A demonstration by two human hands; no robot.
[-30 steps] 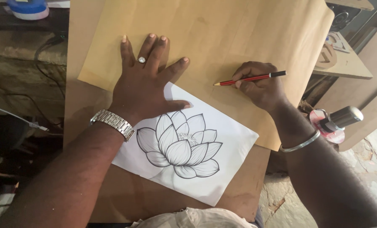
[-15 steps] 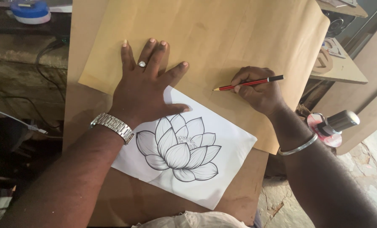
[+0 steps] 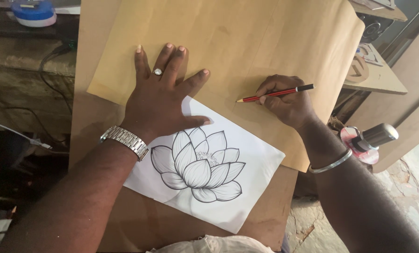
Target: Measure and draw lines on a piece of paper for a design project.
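Red pencil (image 3: 275, 93) stayed pinched in my right hand (image 3: 286, 105), tip resting right of the lotus drawing (image 3: 204, 164) on tan paper (image 3: 247, 51), while my left hand (image 3: 165, 100), flat and spread, had barely shifted, keeping both sheets pinned.

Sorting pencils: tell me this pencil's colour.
Pencil: red, black end, held in right hand; head view.

We took the setting for a woodworking or craft workshop. A thin wooden panel (image 3: 228, 42) lay over a plain board bench (image 3: 92, 56), cut wooden shapes (image 3: 359, 68) rested on a side board (image 3: 383, 82) at right, loose cables (image 3: 50, 65) trailed at left (beside a rough masonry ledge (image 3: 26, 79)), and the floor (image 3: 406, 187) was bare, cracked stone.
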